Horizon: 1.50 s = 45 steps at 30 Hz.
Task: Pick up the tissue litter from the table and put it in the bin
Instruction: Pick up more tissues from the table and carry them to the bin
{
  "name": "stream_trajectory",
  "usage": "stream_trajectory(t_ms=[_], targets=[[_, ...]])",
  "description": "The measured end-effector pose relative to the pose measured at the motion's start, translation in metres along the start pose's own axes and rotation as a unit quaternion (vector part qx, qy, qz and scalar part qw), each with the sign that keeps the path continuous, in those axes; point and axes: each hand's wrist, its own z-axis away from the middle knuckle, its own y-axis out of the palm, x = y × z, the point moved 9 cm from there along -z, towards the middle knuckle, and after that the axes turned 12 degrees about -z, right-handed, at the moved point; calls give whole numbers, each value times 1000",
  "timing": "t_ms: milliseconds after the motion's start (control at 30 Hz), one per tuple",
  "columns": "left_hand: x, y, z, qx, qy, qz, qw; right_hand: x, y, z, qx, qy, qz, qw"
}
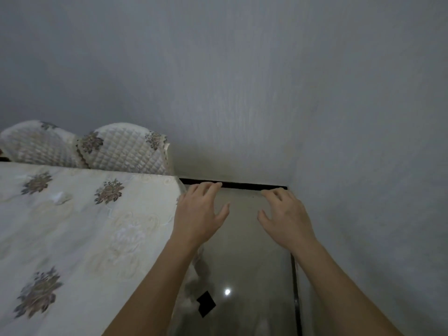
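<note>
Hands at frame centre: left hand (198, 214) and right hand (286, 217) both spread and empty above the floor (244, 258); cloth-covered surface (72, 226) at left.

The table (135, 238) is covered by a cream cloth (72, 238) with dark flower prints. A small pale crumpled scrap (59, 198), blurred, lies on the table's far part.

One camera sits on the person's head. It looks forward and down at the floor (247, 251), close to the wall (242, 93) and the table's (72, 226) right edge.
</note>
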Motion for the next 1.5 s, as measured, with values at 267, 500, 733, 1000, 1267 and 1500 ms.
stream_trajectory(t_ms=[267,500,733,1000,1267,1500], targets=[[18,25,-55,16,-66,-20,998,-24,16,-89,47,-37,-18,998],[37,46,-109,20,-84,-45,995,-18,44,-163,74,-96,-22,992],[70,79,-202,-5,-100,-45,994,-13,84,-263,99,-133,2,986],[150,109,-318,-17,-148,-31,988,11,132,-412,111,-178,18,978],[227,123,-377,-8,-194,-49,980,46,183,-509,128,-211,0,969],[302,143,-397,12,-273,-70,959,95,246,-576,173,-256,-25,951]])
